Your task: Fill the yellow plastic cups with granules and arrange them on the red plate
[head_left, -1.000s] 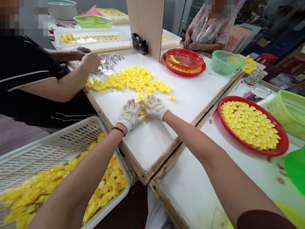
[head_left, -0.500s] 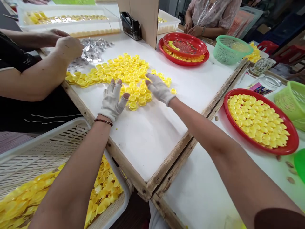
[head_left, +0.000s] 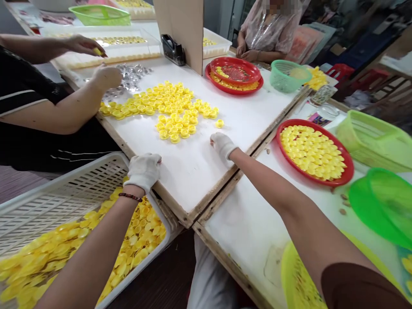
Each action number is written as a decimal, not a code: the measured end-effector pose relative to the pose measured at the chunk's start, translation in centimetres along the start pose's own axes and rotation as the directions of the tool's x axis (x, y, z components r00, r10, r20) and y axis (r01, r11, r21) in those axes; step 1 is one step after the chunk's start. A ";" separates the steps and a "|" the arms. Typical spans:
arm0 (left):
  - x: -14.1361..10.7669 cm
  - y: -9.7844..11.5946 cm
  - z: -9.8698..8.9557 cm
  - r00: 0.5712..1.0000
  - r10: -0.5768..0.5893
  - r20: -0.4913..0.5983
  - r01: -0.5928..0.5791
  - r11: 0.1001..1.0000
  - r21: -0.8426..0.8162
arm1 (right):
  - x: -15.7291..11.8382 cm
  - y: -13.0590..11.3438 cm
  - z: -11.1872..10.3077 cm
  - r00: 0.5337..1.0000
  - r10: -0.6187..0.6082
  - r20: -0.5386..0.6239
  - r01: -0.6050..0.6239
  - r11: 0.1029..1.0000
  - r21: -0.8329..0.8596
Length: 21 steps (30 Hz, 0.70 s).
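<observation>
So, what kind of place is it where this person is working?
It looks like a small workshop for hand assembly, though I cannot be certain. A large crate is full of yellow plastic pieces, more lie loose on the shared worktable, and a co-worker sits there too.

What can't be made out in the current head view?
- Inside of the left hand and right hand: hidden by their own curled fingers and gloves.
- White basket: cut off by the left and bottom edges; the left forearm covers some contents.
- Yellow-green basket: partly behind the right arm, cut by the bottom edge.
- Silvery pieces: too small to tell their shape.
- Jar label: blurred.
</observation>
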<state>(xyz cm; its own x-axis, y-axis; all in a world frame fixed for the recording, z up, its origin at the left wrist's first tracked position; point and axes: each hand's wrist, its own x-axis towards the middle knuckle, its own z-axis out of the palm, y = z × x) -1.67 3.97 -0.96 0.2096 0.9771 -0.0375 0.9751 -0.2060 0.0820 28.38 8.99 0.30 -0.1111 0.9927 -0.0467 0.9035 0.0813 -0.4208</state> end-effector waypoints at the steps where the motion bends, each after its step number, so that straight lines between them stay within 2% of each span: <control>1: 0.1 0.4 -0.2 1.000 -0.021 0.023 0.021 1.000 -0.001 | -0.6 0.0 -1.0 1.000 0.017 0.008 -0.017 1.000 0.013; 3: 0.0 1.3 -0.7 0.997 -0.047 0.064 0.049 0.998 -0.027 | -2.8 0.3 -3.9 0.998 0.055 0.003 -0.056 0.997 0.046; 5: -1.1 2.8 -1.5 0.997 -0.028 0.070 0.036 0.994 -0.107 | -7.0 1.0 -7.9 0.997 0.077 -0.010 -0.074 0.987 0.143; 6: -2.1 4.1 -2.0 0.998 0.007 0.058 0.004 0.982 -0.188 | -9.9 1.4 -10.1 0.997 0.075 -0.006 -0.072 0.976 0.206; 8: -5.2 7.8 -3.1 0.992 0.126 0.001 -0.114 0.902 -0.417 | -17.0 2.1 -14.1 0.999 0.018 0.039 -0.035 0.867 0.497; 10: -9.3 12.9 -4.3 0.952 0.294 -0.084 -0.278 0.717 -0.639 | -25.0 2.5 -16.8 0.992 0.011 0.123 -0.082 0.800 0.594; 11: -11.6 15.8 -4.8 0.913 0.390 -0.118 -0.351 0.607 -0.713 | -29.0 2.5 -17.5 0.985 0.058 0.164 -0.145 0.796 0.587; 12: -13.8 18.5 -5.2 0.857 0.494 -0.148 -0.415 0.492 -0.765 | -32.7 2.6 -17.6 0.973 0.114 0.202 -0.211 0.799 0.564; 13: -16.0 21.1 -5.4 0.776 0.609 -0.165 -0.464 0.375 -0.803 | -36.1 2.8 -17.3 0.959 0.139 0.248 -0.255 0.810 0.529; 14: -17.9 23.4 -5.5 0.708 0.679 -0.194 -0.492 0.276 -0.826 | -39.2 3.2 -16.7 0.957 0.153 0.246 -0.257 0.841 0.477; 15: -19.5 25.3 -5.3 0.664 0.715 -0.218 -0.503 0.212 -0.838 | -42.1 3.7 -16.0 0.966 0.172 0.192 -0.237 0.885 0.401; 16: -20.9 26.7 -4.8 0.662 0.712 -0.232 -0.498 0.187 -0.847 | -44.8 4.5 -15.3 0.972 0.213 0.095 -0.232 0.922 0.308; 17: -21.9 27.8 -4.2 0.703 0.671 -0.236 -0.473 0.193 -0.860 | -47.3 5.5 -14.5 0.959 0.280 -0.046 -0.265 0.942 0.207; 18: -22.7 28.6 -3.5 0.763 0.609 -0.217 -0.419 0.211 -0.883 | -49.8 6.4 -13.8 0.908 0.367 -0.201 -0.348 0.929 0.125; 19: -23.4 29.0 -2.7 0.823 0.543 -0.170 -0.338 0.225 -0.914 | -52.2 7.3 -13.0 0.816 0.468 -0.339 -0.466 0.880 0.095; 20: -23.9 29.3 -1.9 0.855 0.510 -0.096 -0.238 0.221 -0.946 | -54.4 8.0 -12.2 0.709 0.567 -0.420 -0.575 0.809 0.121; 21: -24.5 29.5 -1.1 0.851 0.525 -0.010 -0.138 0.204 -0.969 | -56.4 8.5 -11.4 0.622 0.653 -0.432 -0.648 0.739 0.184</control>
<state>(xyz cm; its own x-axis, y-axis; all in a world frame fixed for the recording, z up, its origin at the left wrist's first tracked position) 21.86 -26.00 3.49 0.6892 0.7243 0.0214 0.1004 -0.1247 0.9871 47.00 -45.30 9.68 0.6997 0.7090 0.0874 0.6635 -0.5996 -0.4475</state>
